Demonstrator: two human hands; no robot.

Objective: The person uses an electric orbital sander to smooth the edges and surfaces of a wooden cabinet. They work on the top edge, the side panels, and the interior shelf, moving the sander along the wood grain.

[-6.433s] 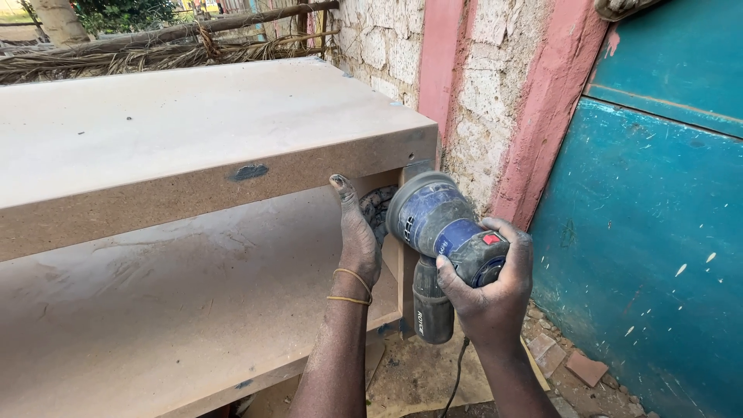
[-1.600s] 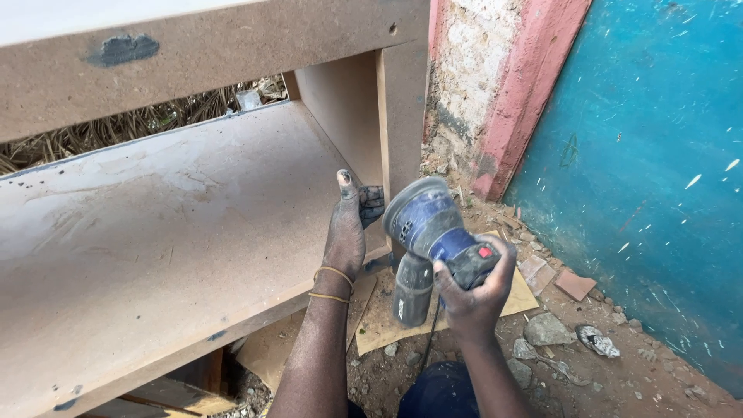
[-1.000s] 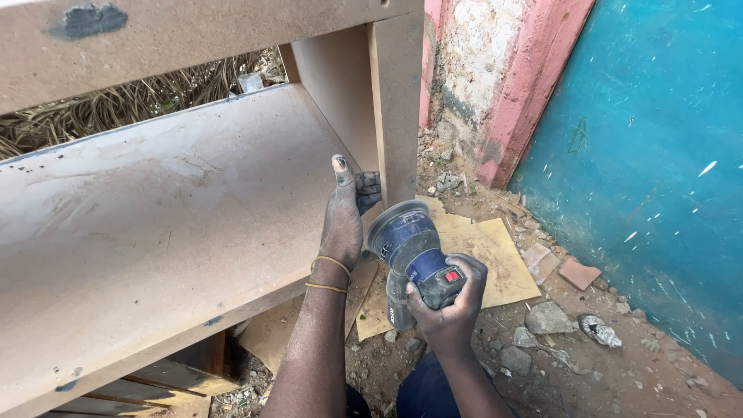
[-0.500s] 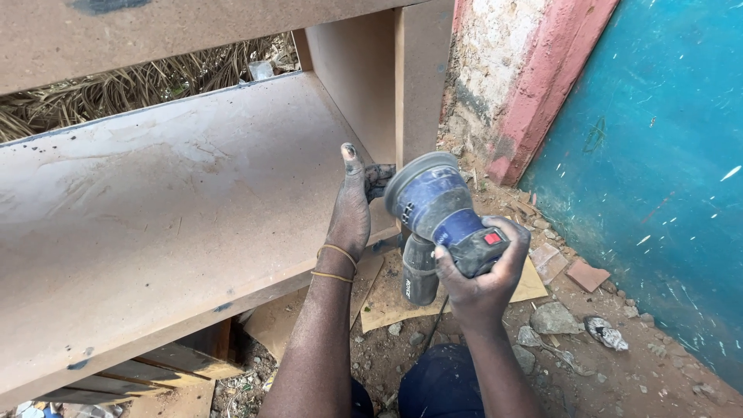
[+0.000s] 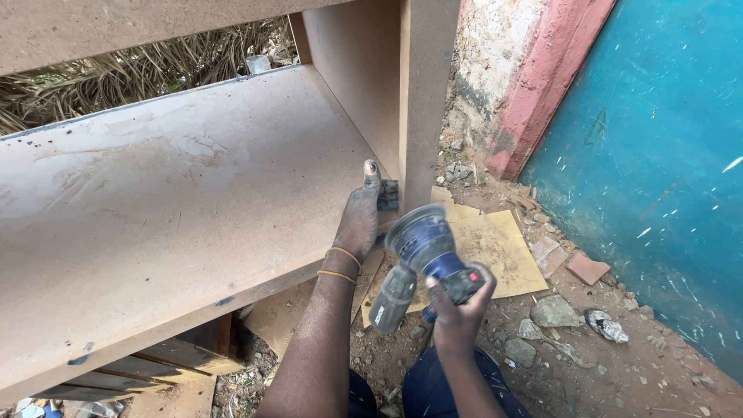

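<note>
- Head view: your right hand [image 5: 457, 313] is clenched around the rear handle of the blue angle grinder [image 5: 422, 259], held in the air just off the front right corner of the fibreboard shelf [image 5: 178, 193].
- The grinder's round head points up toward that corner and the side handle hangs down toward the ground; whether the disc touches the board is hidden behind the body of the tool.
- Your left hand [image 5: 362, 217] lies flat on the shelf's front edge, thumb up, fingers hooked round a small dark piece [image 5: 388, 195] at the foot of the upright side panel [image 5: 424, 93]. That grip reads as closed on it, though the fingers are mostly hidden.
- Two yellow bands [image 5: 338, 265] sit on your left wrist.
- Below the tool a flat sheet of board [image 5: 495, 251] lies on the dirt among stones, beside the teal door [image 5: 658, 139].
- Judged from this, you are steadying the corner joint before working it with the grinder. The next move calls for bringing the head in square to the edge, clear of your left thumb.
</note>
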